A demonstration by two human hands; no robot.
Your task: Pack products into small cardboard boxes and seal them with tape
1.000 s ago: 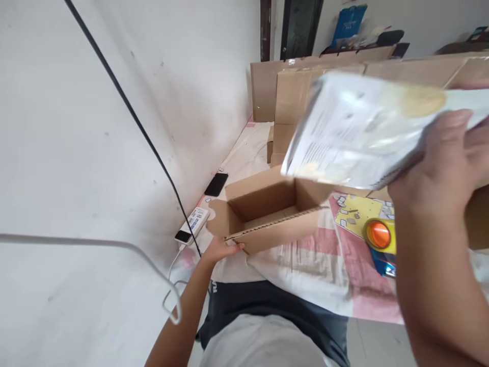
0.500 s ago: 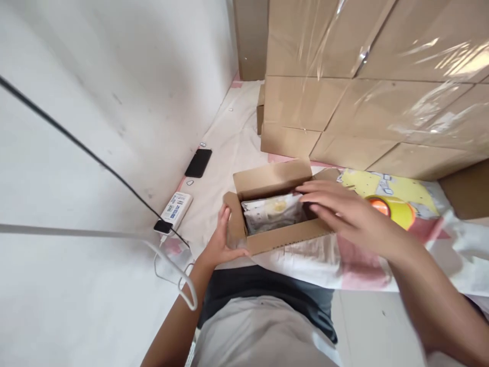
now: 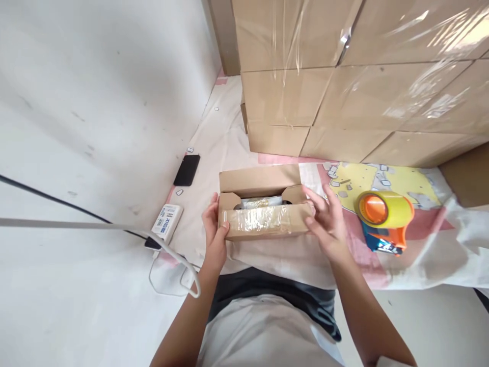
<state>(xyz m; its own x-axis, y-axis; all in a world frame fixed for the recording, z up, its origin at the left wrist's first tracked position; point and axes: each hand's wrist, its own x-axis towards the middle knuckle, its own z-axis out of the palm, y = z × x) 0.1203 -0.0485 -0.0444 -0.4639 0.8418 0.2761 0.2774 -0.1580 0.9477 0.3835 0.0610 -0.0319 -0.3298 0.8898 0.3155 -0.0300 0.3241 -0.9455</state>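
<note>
A small cardboard box [image 3: 263,237] stands before me on the cloth. Its back flap [image 3: 260,178] is raised, the end flaps are folded inward, and the front flap, bearing a strip of shiny clear tape [image 3: 263,219], leans over part of the opening. Inside, a whitish plastic packet [image 3: 262,202] shows in part. My left hand [image 3: 216,229] grips the left end of the box, thumb on the front flap. At the right end is my right hand [image 3: 328,219], fingers spread, its thumb at the corner of the front flap.
A yellow tape roll in an orange and blue dispenser [image 3: 384,216] lies to the right. Film-wrapped cartons [image 3: 324,97] are stacked behind. A black phone [image 3: 187,169] and white power strip [image 3: 167,220] lie along the left wall, with a white cable [image 3: 171,250] hanging in front.
My right hand has drawn back from over the packet to the box's right end. The end flaps have folded in, and the taped front flap has come up over the opening.
</note>
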